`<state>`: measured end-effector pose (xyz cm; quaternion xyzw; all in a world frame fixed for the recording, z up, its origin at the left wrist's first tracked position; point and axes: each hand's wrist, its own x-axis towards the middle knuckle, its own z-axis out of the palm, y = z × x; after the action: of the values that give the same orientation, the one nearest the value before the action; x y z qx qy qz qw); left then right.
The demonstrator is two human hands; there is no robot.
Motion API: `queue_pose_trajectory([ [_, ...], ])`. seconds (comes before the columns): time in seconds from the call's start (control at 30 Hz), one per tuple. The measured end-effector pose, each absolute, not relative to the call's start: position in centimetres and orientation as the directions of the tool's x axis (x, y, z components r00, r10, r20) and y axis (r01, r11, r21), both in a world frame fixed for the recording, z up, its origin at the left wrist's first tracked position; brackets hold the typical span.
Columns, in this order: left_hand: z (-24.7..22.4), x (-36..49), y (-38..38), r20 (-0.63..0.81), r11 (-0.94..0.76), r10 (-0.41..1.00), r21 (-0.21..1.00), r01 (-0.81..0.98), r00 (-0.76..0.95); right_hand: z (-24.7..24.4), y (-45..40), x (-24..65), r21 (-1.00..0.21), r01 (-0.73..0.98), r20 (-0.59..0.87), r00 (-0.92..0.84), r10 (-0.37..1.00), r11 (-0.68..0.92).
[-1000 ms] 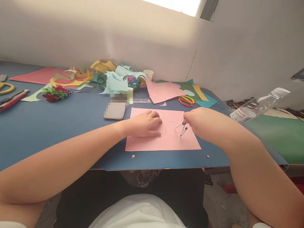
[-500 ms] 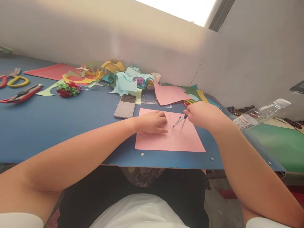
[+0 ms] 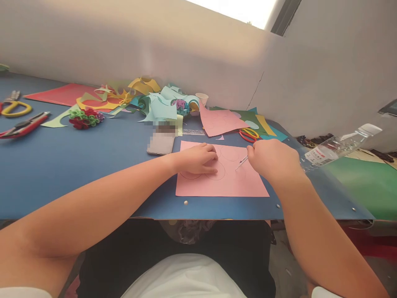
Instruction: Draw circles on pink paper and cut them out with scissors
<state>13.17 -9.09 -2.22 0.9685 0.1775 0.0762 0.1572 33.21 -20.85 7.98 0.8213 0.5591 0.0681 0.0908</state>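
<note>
A pink paper sheet (image 3: 217, 184) lies flat on the blue table (image 3: 77, 165) near its front edge, with several pencilled circles on it. My left hand (image 3: 197, 159) rests on the sheet's left part, fingers curled, pressing it down. My right hand (image 3: 271, 159) grips a drawing compass (image 3: 241, 163), whose legs point down-left and touch the sheet right of the circles.
A phone (image 3: 160, 142) lies left of the sheet. Red-and-yellow scissors (image 3: 249, 134) and more pink paper (image 3: 218, 121) sit behind it. Coloured paper scraps (image 3: 155, 103), a paper flower (image 3: 83, 118), a utility knife (image 3: 23, 126), a paper cup (image 3: 202, 98) and a plastic bottle (image 3: 338, 147) surround the area.
My right hand has lowered toward the sheet and tilted the compass so only one leg shows, its tip on the paper. My left hand stays in place.
</note>
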Motion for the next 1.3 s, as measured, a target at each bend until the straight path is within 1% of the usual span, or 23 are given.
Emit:
queue_pose_trajectory([
  [0.23, -2.4, 13.1, -8.9, 0.1, -0.884, 0.37, 0.343, 0.317, 0.924, 7.7, -19.4, 31.7, 0.234, 0.949, -0.032, 0.224, 0.974, -0.21],
  [0.5, -2.4, 13.2, -9.0, 0.099, -0.888, 0.374, 0.323, 0.326, 0.922, 7.6, -24.1, 33.1, 0.246, 0.962, -0.047, 0.136, 0.99, -0.121],
  [0.6, -2.5, 13.2, -9.0, 0.104, -0.891, 0.374, 0.316, 0.326, 0.921, 7.7, -25.1, 34.4, 0.288, 0.952, -0.083, 0.134, 0.988, -0.105],
  [0.7, -2.7, 13.2, -8.8, 0.104, -0.892, 0.372, 0.313, 0.325, 0.922, 8.0, -24.5, 35.9, 0.316, 0.945, -0.097, 0.115, 0.989, -0.079],
  [0.87, -3.0, 13.4, -8.5, 0.115, -0.897, 0.369, 0.303, 0.321, 0.922, 9.0, -21.4, 37.5, 0.315, 0.949, -0.148, 0.062, 0.987, -0.013],
  [1.03, -2.7, 13.5, -8.7, 0.109, -0.898, 0.374, 0.292, 0.33, 0.921, 9.5, -18.3, 37.5, 0.253, 0.96, -0.19, -0.072, 0.979, 0.12],
  [1.2, -2.0, 13.4, -9.1, 0.089, -0.901, 0.366, 0.282, 0.329, 0.926, 9.8, -17.4, 35.8, 0.302, 0.914, -0.183, -0.225, 0.957, 0.273],
  [1.3, -1.9, 13.3, -9.2, 0.085, -0.902, 0.365, 0.278, 0.33, 0.927, 10.1, -17.9, 35.0, 0.273, 0.889, -0.186, -0.327, 0.927, 0.368],
])
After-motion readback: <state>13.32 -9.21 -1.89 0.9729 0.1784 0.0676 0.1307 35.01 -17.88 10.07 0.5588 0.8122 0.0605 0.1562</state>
